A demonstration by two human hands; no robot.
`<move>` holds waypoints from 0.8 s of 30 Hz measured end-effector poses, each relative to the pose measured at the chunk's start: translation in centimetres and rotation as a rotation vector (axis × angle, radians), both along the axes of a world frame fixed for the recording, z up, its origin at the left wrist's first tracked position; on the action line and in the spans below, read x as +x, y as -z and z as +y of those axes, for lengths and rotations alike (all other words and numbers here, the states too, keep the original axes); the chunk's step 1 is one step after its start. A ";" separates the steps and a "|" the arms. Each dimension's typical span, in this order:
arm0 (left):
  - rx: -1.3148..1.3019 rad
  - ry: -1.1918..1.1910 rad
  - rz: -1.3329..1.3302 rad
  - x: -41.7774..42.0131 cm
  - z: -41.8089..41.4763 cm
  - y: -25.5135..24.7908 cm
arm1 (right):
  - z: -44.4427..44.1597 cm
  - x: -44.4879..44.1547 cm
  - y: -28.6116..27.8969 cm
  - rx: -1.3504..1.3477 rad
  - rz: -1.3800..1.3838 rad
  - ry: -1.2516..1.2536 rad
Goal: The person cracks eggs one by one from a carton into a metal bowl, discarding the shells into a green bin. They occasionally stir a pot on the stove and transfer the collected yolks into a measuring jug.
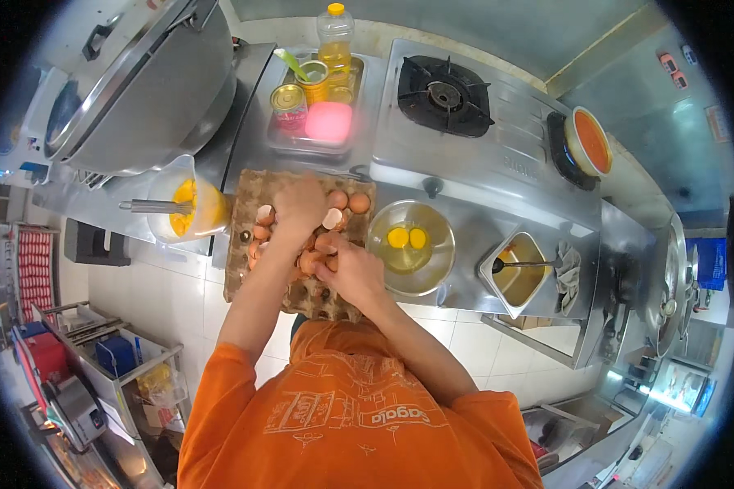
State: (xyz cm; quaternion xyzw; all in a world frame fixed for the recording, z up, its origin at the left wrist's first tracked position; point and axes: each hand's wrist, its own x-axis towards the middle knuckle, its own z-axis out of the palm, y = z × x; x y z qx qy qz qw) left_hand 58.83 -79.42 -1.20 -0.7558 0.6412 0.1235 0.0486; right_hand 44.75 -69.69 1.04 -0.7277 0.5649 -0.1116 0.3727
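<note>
A cardboard egg tray (pixel 244 198) lies at the counter's front edge, holding whole brown eggs (pixel 359 203) and broken shells (pixel 265 214). Over its upper middle is my left hand (pixel 300 205), blurred, with its fingertips hidden from view. My right hand (pixel 359 275) is at the tray's lower right, its thumb and fingers around a brown eggshell (pixel 326 244); whether that egg is whole is unclear. Immediately right of the tray stands a round clear bowl (pixel 443 269) with two yolks (pixel 407 238) in egg white.
Left of the tray, a plastic jug (pixel 186 170) contains yellow mixture and a whisk (pixel 150 206). Behind are a tray of tins (pixel 289 105) and an oil bottle (pixel 335 43). A gas stove (pixel 495 153) carries a pan of red sauce (pixel 592 140). A square metal container (pixel 517 287) stands right.
</note>
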 end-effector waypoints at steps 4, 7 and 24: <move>0.117 0.035 0.019 -3.3 -2.7 1.4 | 1.7 -2.3 -0.3 -0.145 -0.031 0.137; 0.153 0.013 0.043 -2.8 -3.7 3.4 | 3.2 -4.7 0.1 -0.110 -0.077 0.271; 0.116 0.159 1.295 -5.6 5.3 -2.8 | 3.9 -12.0 0.5 -0.248 -0.644 0.619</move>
